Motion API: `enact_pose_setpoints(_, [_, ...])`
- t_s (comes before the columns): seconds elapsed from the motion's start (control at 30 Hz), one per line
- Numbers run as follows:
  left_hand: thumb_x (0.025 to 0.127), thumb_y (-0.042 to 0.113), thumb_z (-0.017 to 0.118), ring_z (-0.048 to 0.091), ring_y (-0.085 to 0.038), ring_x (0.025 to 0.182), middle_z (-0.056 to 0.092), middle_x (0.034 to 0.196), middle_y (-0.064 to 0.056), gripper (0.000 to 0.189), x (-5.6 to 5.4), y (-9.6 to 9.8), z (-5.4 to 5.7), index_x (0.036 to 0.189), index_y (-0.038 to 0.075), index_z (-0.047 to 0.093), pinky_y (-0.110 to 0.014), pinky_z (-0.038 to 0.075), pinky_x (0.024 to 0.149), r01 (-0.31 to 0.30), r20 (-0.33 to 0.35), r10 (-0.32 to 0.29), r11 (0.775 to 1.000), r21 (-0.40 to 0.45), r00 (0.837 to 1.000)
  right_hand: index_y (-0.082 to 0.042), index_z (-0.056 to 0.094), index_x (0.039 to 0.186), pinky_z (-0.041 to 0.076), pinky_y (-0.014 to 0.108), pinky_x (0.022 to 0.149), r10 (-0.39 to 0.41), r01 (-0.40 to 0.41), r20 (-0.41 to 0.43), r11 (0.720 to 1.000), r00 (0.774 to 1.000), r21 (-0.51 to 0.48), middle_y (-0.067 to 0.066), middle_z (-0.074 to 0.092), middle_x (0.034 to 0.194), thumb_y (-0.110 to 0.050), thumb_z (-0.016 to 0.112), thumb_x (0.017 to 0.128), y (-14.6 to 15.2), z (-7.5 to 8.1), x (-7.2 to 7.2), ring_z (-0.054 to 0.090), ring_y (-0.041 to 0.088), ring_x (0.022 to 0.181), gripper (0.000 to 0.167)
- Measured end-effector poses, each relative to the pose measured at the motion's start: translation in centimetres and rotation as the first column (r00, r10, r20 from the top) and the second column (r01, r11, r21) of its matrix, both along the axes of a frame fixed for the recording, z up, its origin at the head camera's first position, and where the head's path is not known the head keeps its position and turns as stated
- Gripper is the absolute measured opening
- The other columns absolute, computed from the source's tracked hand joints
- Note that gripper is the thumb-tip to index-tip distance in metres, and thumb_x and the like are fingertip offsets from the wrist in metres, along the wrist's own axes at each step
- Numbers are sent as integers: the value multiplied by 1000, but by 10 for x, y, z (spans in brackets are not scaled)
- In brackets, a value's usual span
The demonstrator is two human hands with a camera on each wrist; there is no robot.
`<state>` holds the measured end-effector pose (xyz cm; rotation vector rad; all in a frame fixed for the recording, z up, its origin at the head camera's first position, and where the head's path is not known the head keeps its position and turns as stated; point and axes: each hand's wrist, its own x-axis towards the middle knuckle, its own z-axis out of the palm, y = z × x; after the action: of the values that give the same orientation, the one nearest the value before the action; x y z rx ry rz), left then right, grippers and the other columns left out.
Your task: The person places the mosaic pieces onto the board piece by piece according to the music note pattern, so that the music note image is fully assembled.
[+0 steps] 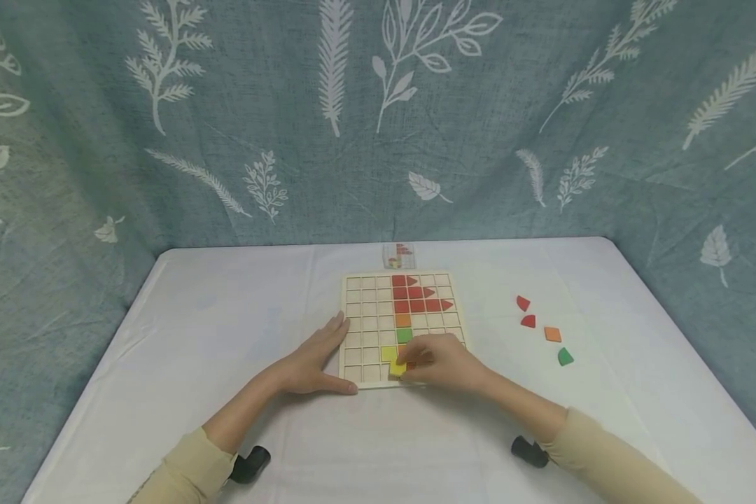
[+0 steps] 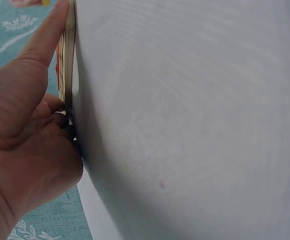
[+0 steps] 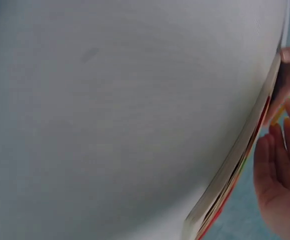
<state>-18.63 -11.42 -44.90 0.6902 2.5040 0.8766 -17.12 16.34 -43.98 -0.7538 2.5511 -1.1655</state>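
Grid board [image 1: 368,322] looks like pale, matt bare wood, and the coloured tiles [image 1: 401,293] on it come across smooth with a flat finish, though I can't tell if they're painted wood or plastic. Tablecloth [image 1: 246,308] is smooth-ish matt fabric with faint creases, the curtain [image 1: 353,185] looks like slightly rough woven cloth, sleeves [image 1: 611,451] are matt cloth too, and the black wrist fittings [image 1: 252,465] seem like smooth plastic.

Curtained-off tabletop space, room type unclear: leaf-print blue-green cloth [image 1: 353,178] behind and beside white-covered table [image 1: 239,308].
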Motion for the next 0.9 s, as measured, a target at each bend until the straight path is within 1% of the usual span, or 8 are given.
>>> enact_pose_setpoints(0.1, [75,48,81,3,-35,148,1,162,-18,117,0,0,-1,155,0,11,-53,10,118,-5,7,5,1000,1,1000,-17,74,95,51,24,78,81,-74,-100,995,992,70,-11,68,88,-14,79,81,-7,0,-1,57,5,81,15])
enact_pose_setpoints(0.2, [74,48,81,2,-34,148,1,162,-17,117,0,0,-2,155,1,11,-52,10,118,-11,12,11,1000,-3,1000,-16,75,91,48,25,77,141,-123,-181,986,973,108,-12,69,87,-11,78,82,-11,-1,-3,55,5,81,11])
enact_pose_setpoints(0.33, [74,49,81,2,-34,148,1,162,-17,118,0,0,-1,156,2,11,-52,10,118,-19,14,19,1000,-8,1000,-17,77,91,47,26,79,174,-148,-212,980,962,134,-15,68,88,-12,77,83,-13,0,-3,56,3,84,9])
enact_pose_setpoints(0.47, [73,49,81,3,-34,148,1,162,-16,118,-1,0,-1,156,2,11,-52,11,118,-21,12,21,1000,-11,1000,-20,78,90,47,27,82,177,-148,-218,978,960,145,-19,68,89,-16,76,85,-12,1,-3,56,2,86,7])
enact_pose_setpoints(0.57, [73,50,81,3,-34,148,1,162,-17,118,-1,1,-1,155,1,12,-52,11,118,-17,10,17,1000,-11,1000,-22,77,91,49,25,82,108,-94,-148,991,983,99,-21,67,89,-18,76,86,-6,2,-3,58,2,89,7])
enact_pose_setpoints(0.67, [73,51,81,3,-34,148,1,162,-17,119,-2,1,-1,155,1,12,-51,10,118,-11,5,11,1000,-11,1000,-24,77,93,53,24,81,-21,21,-29,1000,999,22,-21,68,91,-20,76,87,7,4,-1,61,4,91,8])
enact_pose_setpoints(0.77, [73,51,81,3,-34,148,2,162,-17,119,-2,0,-2,155,1,12,-51,10,119,-9,0,9,1000,-14,1000,-23,76,95,55,28,83,-147,149,61,988,987,-36,-14,70,94,-22,75,87,26,7,1,64,8,94,8])
enact_pose_setpoints(0.9, [72,52,81,4,-34,148,2,162,-17,119,-2,-1,-1,155,0,12,-51,11,119,-12,0,12,1000,-19,1000,-19,76,99,56,32,86,-281,287,103,957,954,-40,-5,70,100,-24,75,87,55,11,3,67,15,96,13])
